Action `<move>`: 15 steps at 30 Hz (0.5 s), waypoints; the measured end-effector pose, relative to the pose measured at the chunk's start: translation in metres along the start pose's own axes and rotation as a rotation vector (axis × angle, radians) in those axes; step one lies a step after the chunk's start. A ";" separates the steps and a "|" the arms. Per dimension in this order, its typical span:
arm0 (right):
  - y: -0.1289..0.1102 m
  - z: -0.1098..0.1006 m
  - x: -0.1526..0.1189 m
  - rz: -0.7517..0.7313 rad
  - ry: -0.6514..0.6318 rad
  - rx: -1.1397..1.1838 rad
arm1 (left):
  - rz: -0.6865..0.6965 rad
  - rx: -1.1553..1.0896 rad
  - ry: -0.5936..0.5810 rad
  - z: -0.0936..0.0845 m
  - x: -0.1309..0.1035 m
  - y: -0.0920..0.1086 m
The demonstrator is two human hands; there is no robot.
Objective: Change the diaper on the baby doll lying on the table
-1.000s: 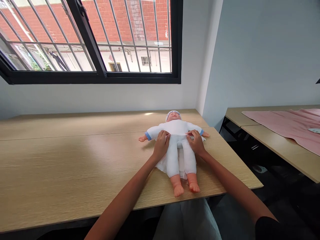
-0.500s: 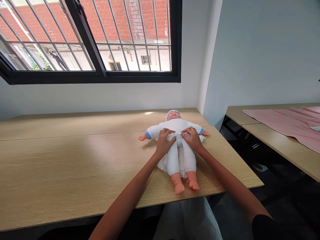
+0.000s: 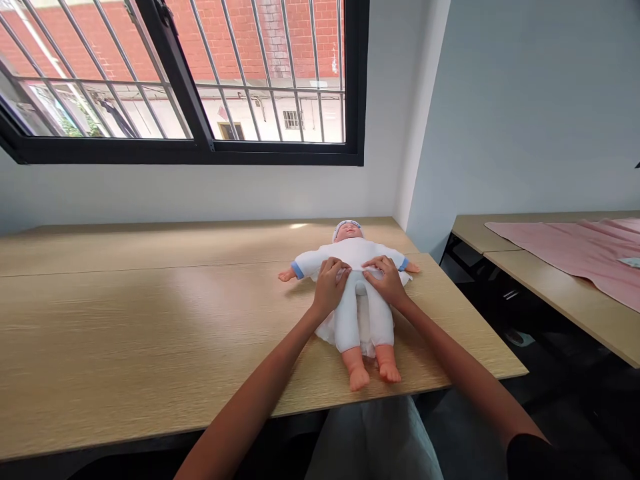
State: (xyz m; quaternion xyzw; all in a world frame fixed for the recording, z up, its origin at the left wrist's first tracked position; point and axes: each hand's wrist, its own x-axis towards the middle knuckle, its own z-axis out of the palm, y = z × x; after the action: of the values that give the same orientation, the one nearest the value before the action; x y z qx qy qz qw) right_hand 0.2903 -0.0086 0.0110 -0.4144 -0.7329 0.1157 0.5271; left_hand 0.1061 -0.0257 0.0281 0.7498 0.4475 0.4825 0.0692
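A baby doll (image 3: 381, 320) lies on its back, head away from me and bare feet towards me. It wears a white top (image 3: 353, 251) with blue cuffs and a patterned white cap (image 3: 349, 224). At the left of the doll's waist, my left hand (image 3: 329, 285) pinches the top's hem between thumb and fingers. Opposite it, my right hand (image 3: 389, 280) pinches the same hem on the right side. Thin white cloth (image 3: 326, 331) is spread beneath the doll's hips and legs.
The doll is near the right end of a wooden table (image 3: 150, 333) that runs along the wall. A barred window (image 3: 280, 152) is above it. To the right, beyond a gap, a second table (image 3: 550, 293) bears a pink cloth (image 3: 570, 250).
My left thumb and fingers have closed together at the hem, and my right fingers have shifted slightly. The doll stays in the same place.
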 end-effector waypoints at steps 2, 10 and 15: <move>-0.002 -0.001 0.001 -0.006 -0.015 -0.023 | -0.004 -0.001 0.004 0.001 0.000 -0.001; -0.005 -0.001 0.002 -0.037 -0.009 0.001 | 0.018 -0.009 -0.006 0.001 0.002 -0.004; -0.004 0.000 0.002 -0.078 -0.006 0.036 | 0.067 0.028 -0.046 0.000 0.006 -0.003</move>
State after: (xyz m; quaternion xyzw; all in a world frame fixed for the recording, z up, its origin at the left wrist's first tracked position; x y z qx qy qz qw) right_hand 0.2881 -0.0097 0.0140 -0.3755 -0.7479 0.1096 0.5364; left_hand 0.1051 -0.0194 0.0302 0.7762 0.4269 0.4610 0.0528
